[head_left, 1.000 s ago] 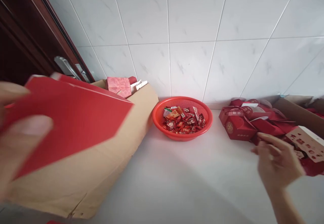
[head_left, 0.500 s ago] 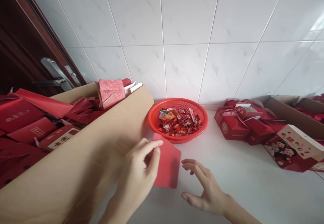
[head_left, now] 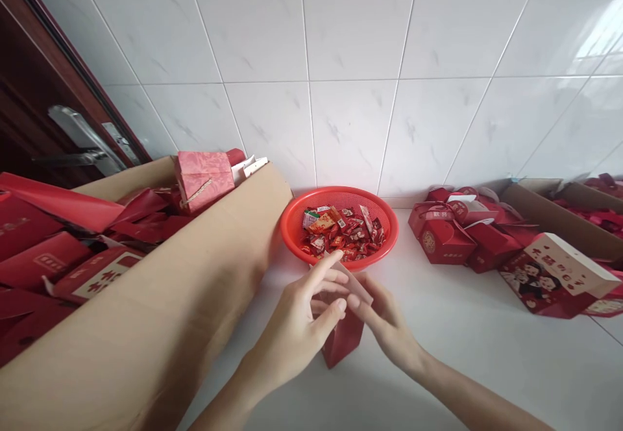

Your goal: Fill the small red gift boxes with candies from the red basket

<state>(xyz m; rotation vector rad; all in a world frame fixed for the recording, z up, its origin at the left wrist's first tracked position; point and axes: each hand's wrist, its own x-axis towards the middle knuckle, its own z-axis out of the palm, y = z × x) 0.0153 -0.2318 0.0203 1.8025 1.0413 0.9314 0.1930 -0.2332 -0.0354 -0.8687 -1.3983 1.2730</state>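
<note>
A small red gift box (head_left: 343, 343) stands on the pale tabletop, in front of a red plastic basket (head_left: 287, 236) of wrapped candies (head_left: 343, 230). My right hand (head_left: 387, 320) grips the box's upper right side, its thumb at the near face and its fingers partly hidden behind the box. Over the box's upper left part, my left hand (head_left: 306, 317) is curved with fingers apart; whether its fingertips touch the cardboard is hard to tell. The two thumbs nearly meet above the box, and the hands cover much of its top.
On the left, a large cardboard carton (head_left: 204, 249) holds several red boxes (head_left: 43, 256). Filled-out red gift boxes (head_left: 445, 239) and a printed box (head_left: 555, 275) stand on the right, with another carton (head_left: 540, 213) behind. A tiled wall (head_left: 355, 132) closes the back.
The flat red cardboard has become an opened-out box standing upright. My right hand has moved in and taken hold of it; my left hand has shifted right over it. The view has turned slightly right.
</note>
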